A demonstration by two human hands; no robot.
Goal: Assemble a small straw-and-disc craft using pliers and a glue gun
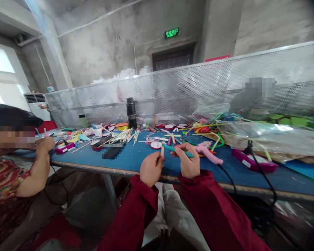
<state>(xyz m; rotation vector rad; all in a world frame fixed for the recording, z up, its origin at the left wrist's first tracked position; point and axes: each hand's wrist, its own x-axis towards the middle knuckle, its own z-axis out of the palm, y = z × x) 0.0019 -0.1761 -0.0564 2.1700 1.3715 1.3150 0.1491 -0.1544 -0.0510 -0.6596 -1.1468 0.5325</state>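
My left hand [151,169] is closed, pinching a short, flat wooden stick [162,150] upright between thumb and fingers. In my right hand [188,163] is a slim teal pen-like tool [169,147]; its left end reaches the top of the stick, and I cannot tell whether they touch. Both hands are above the front edge of the blue table [136,162]. Just beyond them lies a round white disc with a red rim [156,144]. A pink glue gun [209,155] lies to the right of my right hand.
A purple box [253,162] with a black cable sits at right, near plastic-wrapped material [272,137]. Sticks and craft pieces [125,134] litter the table behind a dark phone [113,151]. A black thermos [131,113] stands before the perforated metal screen [172,90]. Another person's arm [39,167] is at left.
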